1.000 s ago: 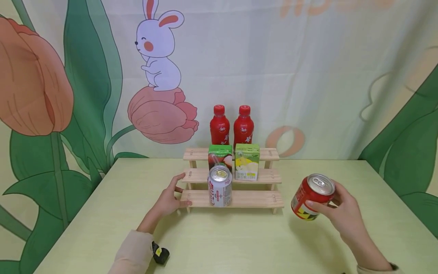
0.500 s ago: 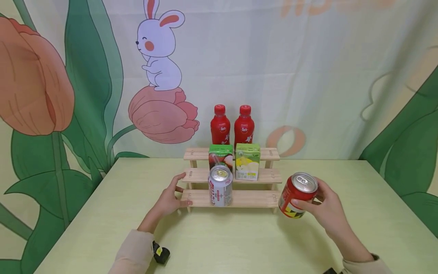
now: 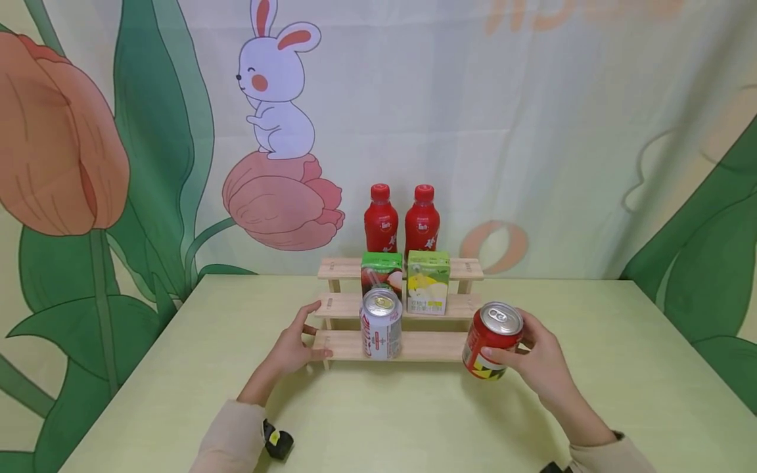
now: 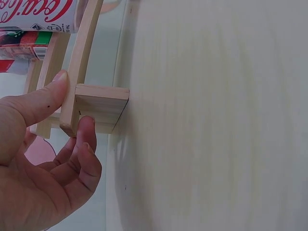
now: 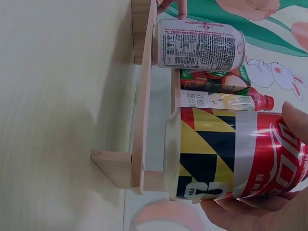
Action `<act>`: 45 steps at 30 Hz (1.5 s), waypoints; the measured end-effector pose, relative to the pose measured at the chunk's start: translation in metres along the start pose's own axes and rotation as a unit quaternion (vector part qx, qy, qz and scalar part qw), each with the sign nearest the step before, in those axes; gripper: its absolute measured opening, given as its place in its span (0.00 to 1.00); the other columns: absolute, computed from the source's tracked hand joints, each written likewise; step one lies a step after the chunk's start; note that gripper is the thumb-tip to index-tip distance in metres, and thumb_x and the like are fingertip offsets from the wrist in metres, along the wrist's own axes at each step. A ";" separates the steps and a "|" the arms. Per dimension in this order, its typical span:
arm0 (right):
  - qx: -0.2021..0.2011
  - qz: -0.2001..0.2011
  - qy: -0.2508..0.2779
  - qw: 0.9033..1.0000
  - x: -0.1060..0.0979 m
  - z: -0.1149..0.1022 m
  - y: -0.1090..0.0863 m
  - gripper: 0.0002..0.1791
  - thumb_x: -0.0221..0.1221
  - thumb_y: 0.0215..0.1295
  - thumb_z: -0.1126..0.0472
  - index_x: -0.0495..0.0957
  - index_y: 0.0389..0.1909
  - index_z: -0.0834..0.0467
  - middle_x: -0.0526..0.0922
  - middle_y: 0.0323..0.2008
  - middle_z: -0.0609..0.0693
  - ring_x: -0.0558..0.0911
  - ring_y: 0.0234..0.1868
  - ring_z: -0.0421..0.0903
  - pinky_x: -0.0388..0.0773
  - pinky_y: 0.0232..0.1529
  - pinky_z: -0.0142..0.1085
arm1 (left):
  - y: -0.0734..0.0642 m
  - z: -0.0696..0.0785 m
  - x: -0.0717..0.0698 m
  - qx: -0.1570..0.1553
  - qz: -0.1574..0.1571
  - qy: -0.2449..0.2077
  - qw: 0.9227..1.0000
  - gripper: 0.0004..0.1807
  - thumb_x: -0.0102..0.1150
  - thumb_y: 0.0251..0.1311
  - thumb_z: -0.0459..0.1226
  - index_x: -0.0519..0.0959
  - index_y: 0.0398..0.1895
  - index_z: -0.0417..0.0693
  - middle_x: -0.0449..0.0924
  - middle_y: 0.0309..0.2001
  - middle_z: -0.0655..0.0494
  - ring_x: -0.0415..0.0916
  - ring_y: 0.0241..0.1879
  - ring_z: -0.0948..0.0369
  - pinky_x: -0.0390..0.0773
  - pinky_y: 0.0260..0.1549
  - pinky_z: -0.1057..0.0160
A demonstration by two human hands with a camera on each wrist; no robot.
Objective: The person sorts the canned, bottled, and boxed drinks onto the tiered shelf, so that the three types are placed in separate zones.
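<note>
A small three-step wooden shelf (image 3: 437, 344) stands on the table. My left hand (image 3: 294, 346) grips its left end; in the left wrist view the thumb lies on the lowest plank (image 4: 82, 57) and the fingers curl under it. My right hand (image 3: 544, 358) holds a red Coca-Cola can (image 3: 489, 341) near the lowest step's right end, slightly tilted and above the table. In the right wrist view the red can (image 5: 236, 154) has its base towards the plank. A white Coca-Cola can (image 3: 381, 328) stands upright near the middle of the lowest step.
On the middle step stand a green-topped juice box (image 3: 381, 266), partly behind the white can, and a yellow-green juice box (image 3: 428, 286). Two red bottles (image 3: 381, 223) stand on the top step. A printed curtain (image 3: 562, 164) hangs behind the table (image 3: 414, 420).
My right hand has carried the red can leftwards, from right of the shelf to the lowest step's right end. My left hand stays at the shelf's left end.
</note>
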State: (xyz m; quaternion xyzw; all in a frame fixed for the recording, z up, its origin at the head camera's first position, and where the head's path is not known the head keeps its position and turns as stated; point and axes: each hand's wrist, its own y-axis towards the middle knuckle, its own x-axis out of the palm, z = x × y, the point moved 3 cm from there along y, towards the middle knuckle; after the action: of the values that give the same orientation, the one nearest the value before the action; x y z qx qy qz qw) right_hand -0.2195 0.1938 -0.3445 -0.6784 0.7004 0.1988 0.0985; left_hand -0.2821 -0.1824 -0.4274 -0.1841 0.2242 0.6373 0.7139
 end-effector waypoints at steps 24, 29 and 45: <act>0.023 -0.020 0.021 0.999 0.041 0.004 0.020 0.37 0.68 0.48 0.64 0.63 0.61 0.61 0.73 0.52 0.58 0.72 0.49 0.53 0.70 0.45 0.43 | -0.004 0.002 0.003 -0.004 -0.006 -0.003 1.000 0.49 0.71 0.42 0.30 0.53 0.67 0.56 0.72 0.44 0.40 0.70 0.27 0.56 0.70 0.26 0.62; 0.018 -0.023 0.024 0.999 0.047 0.001 0.023 0.37 0.68 0.47 0.65 0.64 0.59 0.61 0.74 0.51 0.58 0.72 0.48 0.53 0.70 0.44 0.43 | -0.004 0.003 0.002 -0.001 -0.006 0.000 1.000 0.49 0.71 0.42 0.30 0.53 0.67 0.56 0.72 0.44 0.40 0.70 0.26 0.56 0.70 0.26 0.62; 0.009 -0.008 0.001 1.000 0.070 -0.010 0.037 0.38 0.71 0.42 0.63 0.66 0.57 0.61 0.74 0.51 0.58 0.73 0.50 0.54 0.68 0.50 0.48 | 0.000 0.001 0.000 0.000 -0.005 -0.001 1.000 0.50 0.70 0.42 0.30 0.52 0.68 0.56 0.73 0.45 0.39 0.73 0.30 0.55 0.72 0.27 0.62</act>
State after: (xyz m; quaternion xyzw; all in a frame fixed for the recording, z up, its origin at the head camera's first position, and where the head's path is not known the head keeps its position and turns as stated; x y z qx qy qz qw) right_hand -0.2593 0.1256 -0.3589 -0.6830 0.6971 0.1911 0.1057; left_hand -0.2816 -0.1822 -0.4261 -0.1845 0.2221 0.6338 0.7176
